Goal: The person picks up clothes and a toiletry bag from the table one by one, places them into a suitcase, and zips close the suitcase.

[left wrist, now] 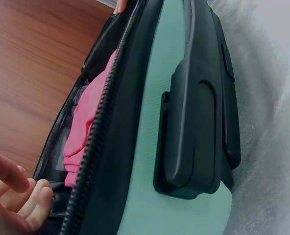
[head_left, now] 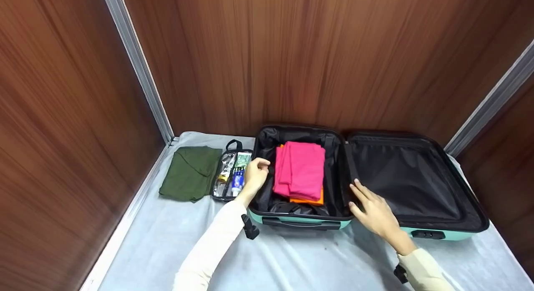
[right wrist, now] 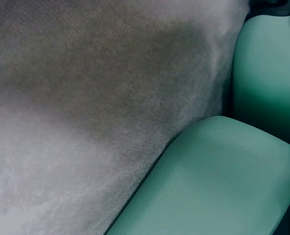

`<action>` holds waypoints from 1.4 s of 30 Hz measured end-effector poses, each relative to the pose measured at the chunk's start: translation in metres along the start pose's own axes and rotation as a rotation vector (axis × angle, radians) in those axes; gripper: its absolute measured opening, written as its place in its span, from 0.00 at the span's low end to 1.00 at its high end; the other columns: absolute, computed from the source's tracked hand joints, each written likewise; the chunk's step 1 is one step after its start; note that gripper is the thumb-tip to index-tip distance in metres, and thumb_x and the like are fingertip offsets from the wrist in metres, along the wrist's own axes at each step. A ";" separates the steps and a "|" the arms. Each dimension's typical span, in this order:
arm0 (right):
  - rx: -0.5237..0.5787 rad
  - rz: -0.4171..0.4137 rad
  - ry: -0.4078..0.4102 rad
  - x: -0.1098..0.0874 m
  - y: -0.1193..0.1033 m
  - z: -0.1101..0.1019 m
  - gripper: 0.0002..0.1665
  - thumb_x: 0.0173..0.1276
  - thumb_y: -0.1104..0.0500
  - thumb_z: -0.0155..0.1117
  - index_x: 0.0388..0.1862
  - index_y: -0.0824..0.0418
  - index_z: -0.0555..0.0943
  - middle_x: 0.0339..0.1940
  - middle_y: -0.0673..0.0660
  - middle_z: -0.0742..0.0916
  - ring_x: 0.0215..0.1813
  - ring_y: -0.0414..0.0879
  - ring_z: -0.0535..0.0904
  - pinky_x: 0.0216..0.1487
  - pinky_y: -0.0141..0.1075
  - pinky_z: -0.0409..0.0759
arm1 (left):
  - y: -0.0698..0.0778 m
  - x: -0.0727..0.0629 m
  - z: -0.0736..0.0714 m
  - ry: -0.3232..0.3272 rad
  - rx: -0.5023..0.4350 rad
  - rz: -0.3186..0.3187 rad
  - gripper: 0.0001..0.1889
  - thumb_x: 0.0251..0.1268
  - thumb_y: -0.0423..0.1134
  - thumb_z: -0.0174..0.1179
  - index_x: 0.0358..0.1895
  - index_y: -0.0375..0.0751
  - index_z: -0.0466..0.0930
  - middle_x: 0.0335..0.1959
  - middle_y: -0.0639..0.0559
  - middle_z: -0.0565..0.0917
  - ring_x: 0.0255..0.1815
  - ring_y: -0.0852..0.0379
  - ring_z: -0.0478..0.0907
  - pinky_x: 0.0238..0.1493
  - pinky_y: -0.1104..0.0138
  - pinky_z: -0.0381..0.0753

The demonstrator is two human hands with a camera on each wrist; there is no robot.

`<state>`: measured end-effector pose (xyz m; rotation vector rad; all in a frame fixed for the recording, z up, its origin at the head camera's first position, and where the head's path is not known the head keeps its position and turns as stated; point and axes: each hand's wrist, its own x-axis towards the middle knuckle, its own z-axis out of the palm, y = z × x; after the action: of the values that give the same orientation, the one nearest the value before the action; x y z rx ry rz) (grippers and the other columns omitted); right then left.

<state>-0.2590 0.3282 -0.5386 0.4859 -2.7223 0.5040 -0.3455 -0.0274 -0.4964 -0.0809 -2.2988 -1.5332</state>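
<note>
A mint-green suitcase (head_left: 333, 170) lies spread open, its shell (left wrist: 152, 73) and zipper edge close up in the left wrist view. Inside its left half sits a folded pink garment (head_left: 302, 168) on top of a folded orange one (head_left: 311, 201). Over the left rim my left hand (head_left: 256, 174) hovers with loosely bent fingers, nothing between them. My right hand (head_left: 377, 216) has its fingers spread at the seam between the halves, fingertips right at the inner rim. In the right wrist view only the green shell (right wrist: 223, 171) and sheet show.
Left of the suitcase lies a clear toiletry bag (head_left: 227, 197) containing tubes, partly behind my left arm. A folded dark green garment (head_left: 190, 172) is farther left. The black-lined lid half (head_left: 411, 178) spreads right. Wood-grain walls (head_left: 292, 61) enclose the pale sheet (head_left: 292, 261).
</note>
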 end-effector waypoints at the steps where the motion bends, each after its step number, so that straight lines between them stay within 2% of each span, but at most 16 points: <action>1: 0.001 0.001 -0.002 0.000 0.000 0.000 0.33 0.74 0.49 0.57 0.73 0.62 0.69 0.75 0.61 0.68 0.70 0.64 0.67 0.62 0.64 0.64 | -0.001 0.001 -0.001 0.011 -0.015 -0.010 0.10 0.54 0.19 0.57 0.36 0.30 0.85 0.28 0.41 0.86 0.31 0.46 0.83 0.37 0.61 0.79; 6: 0.001 -0.008 0.007 0.000 0.000 0.002 0.33 0.73 0.50 0.58 0.72 0.62 0.70 0.75 0.61 0.68 0.70 0.64 0.67 0.62 0.63 0.65 | -0.005 0.003 -0.003 0.061 -0.100 -0.072 0.11 0.54 0.17 0.55 0.35 0.30 0.84 0.31 0.39 0.86 0.32 0.45 0.86 0.34 0.68 0.81; 13: -0.001 -0.016 0.022 0.000 0.001 0.001 0.32 0.72 0.50 0.59 0.72 0.62 0.70 0.74 0.61 0.69 0.69 0.64 0.68 0.62 0.63 0.66 | -0.005 0.007 -0.008 0.090 -0.177 -0.093 0.12 0.56 0.16 0.51 0.36 0.25 0.83 0.31 0.37 0.85 0.31 0.42 0.85 0.29 0.70 0.82; 20: 0.000 -0.008 0.004 0.002 0.000 0.002 0.33 0.73 0.49 0.58 0.73 0.61 0.69 0.75 0.61 0.68 0.70 0.64 0.67 0.63 0.62 0.65 | -0.007 0.010 -0.018 0.106 -0.101 -0.105 0.11 0.58 0.19 0.52 0.36 0.30 0.85 0.31 0.42 0.86 0.30 0.47 0.86 0.27 0.70 0.81; 28: 0.003 0.004 -0.024 0.002 -0.002 0.001 0.33 0.74 0.48 0.56 0.74 0.61 0.68 0.76 0.60 0.66 0.71 0.64 0.66 0.64 0.62 0.64 | -0.012 0.011 -0.026 0.131 -0.057 -0.151 0.12 0.57 0.20 0.53 0.35 0.33 0.86 0.29 0.46 0.86 0.28 0.52 0.85 0.35 0.67 0.79; 33: -0.002 0.003 -0.011 0.002 -0.004 0.001 0.33 0.74 0.49 0.57 0.73 0.61 0.68 0.76 0.60 0.67 0.71 0.64 0.66 0.64 0.62 0.64 | -0.017 0.011 -0.029 0.145 -0.091 -0.146 0.12 0.57 0.19 0.52 0.35 0.31 0.85 0.29 0.44 0.86 0.28 0.51 0.84 0.34 0.66 0.79; 42: 0.004 0.008 -0.018 -0.001 -0.007 0.004 0.33 0.74 0.49 0.57 0.73 0.61 0.68 0.76 0.60 0.67 0.71 0.64 0.66 0.64 0.63 0.64 | -0.021 0.006 -0.035 0.179 -0.047 -0.156 0.10 0.57 0.22 0.56 0.35 0.34 0.86 0.29 0.46 0.85 0.33 0.48 0.83 0.38 0.61 0.77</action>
<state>-0.2568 0.3208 -0.5409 0.4827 -2.7422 0.5096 -0.3467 -0.0683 -0.5007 0.2195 -2.1718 -1.5995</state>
